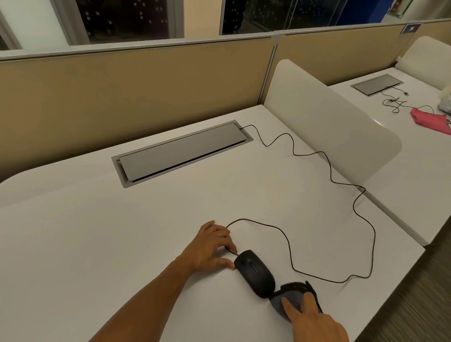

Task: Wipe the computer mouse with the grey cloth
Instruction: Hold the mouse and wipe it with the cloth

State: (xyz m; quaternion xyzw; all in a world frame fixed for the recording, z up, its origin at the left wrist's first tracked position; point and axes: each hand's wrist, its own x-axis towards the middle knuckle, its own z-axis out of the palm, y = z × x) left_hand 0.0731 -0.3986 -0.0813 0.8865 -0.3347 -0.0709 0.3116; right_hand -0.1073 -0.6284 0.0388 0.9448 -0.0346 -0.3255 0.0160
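Note:
A black wired computer mouse (255,272) lies on the white desk (91,245) near its front edge. My left hand (210,248) rests at the mouse's front left, thumb and forefinger touching its nose and the cable. Just behind the mouse, the bunched grey cloth (290,299) touches its rear end. My right hand (315,324) presses on the cloth with its fingers spread over it. The mouse cable (353,208) loops right and runs back to the desk's cable hatch.
A grey cable hatch (181,152) is set into the desk at the back. A white divider panel (329,122) stands to the right. On the neighbouring desk lie a pink cloth (431,121), a thin cable and a pale bag. The desk edge is close on the right.

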